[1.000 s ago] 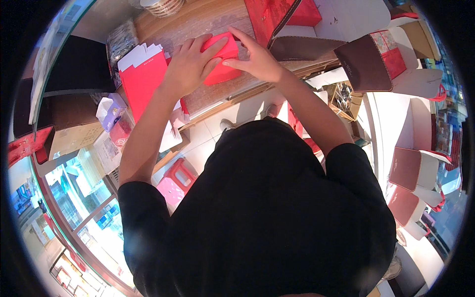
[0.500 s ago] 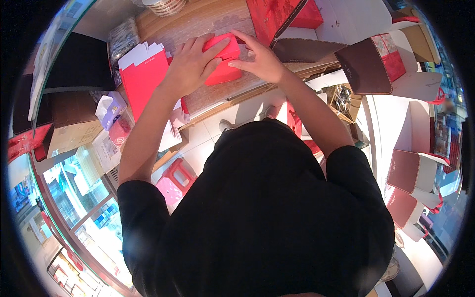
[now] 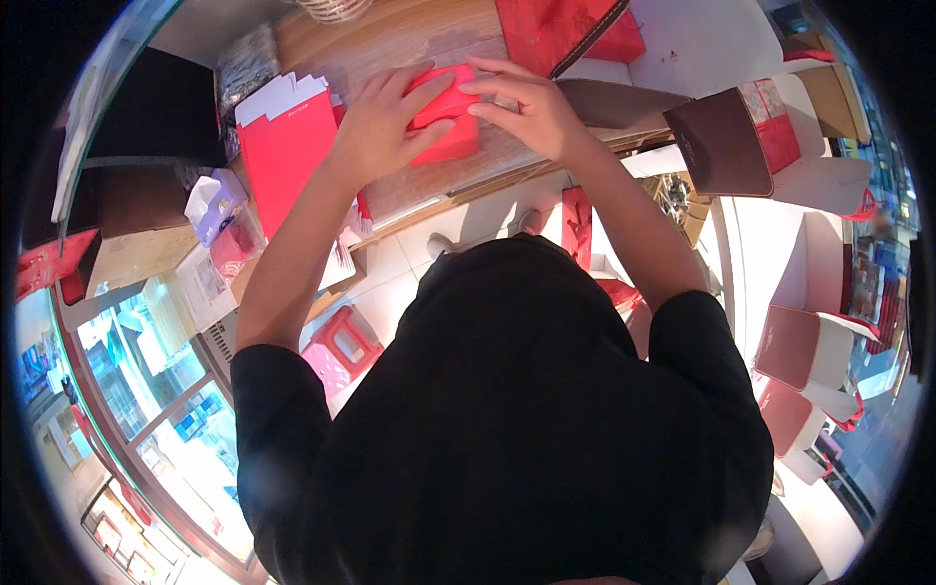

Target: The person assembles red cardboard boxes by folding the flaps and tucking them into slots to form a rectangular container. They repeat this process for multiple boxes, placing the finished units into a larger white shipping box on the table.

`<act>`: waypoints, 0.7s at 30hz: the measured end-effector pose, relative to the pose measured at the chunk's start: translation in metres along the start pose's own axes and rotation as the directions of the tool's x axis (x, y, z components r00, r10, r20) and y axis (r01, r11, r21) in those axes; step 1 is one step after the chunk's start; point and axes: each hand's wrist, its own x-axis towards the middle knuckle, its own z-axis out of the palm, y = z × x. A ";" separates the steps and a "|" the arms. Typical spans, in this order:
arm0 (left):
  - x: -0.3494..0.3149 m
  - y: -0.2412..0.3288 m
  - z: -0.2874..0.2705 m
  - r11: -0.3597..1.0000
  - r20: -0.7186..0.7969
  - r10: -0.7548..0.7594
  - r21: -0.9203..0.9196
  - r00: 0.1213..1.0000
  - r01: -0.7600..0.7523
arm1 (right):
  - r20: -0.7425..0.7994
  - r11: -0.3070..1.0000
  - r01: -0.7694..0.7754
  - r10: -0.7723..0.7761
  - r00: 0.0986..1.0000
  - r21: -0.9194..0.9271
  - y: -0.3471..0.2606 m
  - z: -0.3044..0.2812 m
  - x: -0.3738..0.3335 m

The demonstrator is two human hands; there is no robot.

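A small bright red cardboard box (image 3: 450, 148) stands on the wooden table (image 3: 419, 37), part of it hidden under my fingers. My left hand (image 3: 388, 125) is closed around its left side, thumb and forefinger laid across the red card. At the box's right edge is my right hand (image 3: 534, 109), its fingers stretched and apart, with the tips against or just over the card. Left of my left hand lies a stack of flat red cartons (image 3: 288, 146) with white tabs at the far end.
A purple tissue box (image 3: 216, 207) stands at the left beside brown cartons (image 3: 141, 255). Brown-lidded gift boxes (image 3: 720, 141) line the right side. Stacked bowls (image 3: 334, 8) sit at the far edge. On the floor is a pink-red stool (image 3: 341, 349).
The fingers of my right hand have shifted and spread, drawing slightly right along the box's edge. My left hand stays on the box. The view has moved slightly.
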 end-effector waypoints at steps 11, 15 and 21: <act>0.001 -0.008 0.006 0.999 -0.078 0.032 0.011 0.996 -0.031 | 0.054 0.999 0.045 -0.044 0.998 -0.025 -0.008 -0.007 0.006; 0.001 -0.003 0.004 0.989 -0.299 -0.087 0.089 0.950 0.118 | -0.007 0.998 -0.059 0.059 0.998 -0.015 -0.009 -0.002 0.004; -0.045 0.016 0.060 0.823 -0.334 -0.517 -0.448 0.788 0.350 | -0.075 0.988 -0.072 0.062 0.995 -0.133 -0.027 0.018 0.002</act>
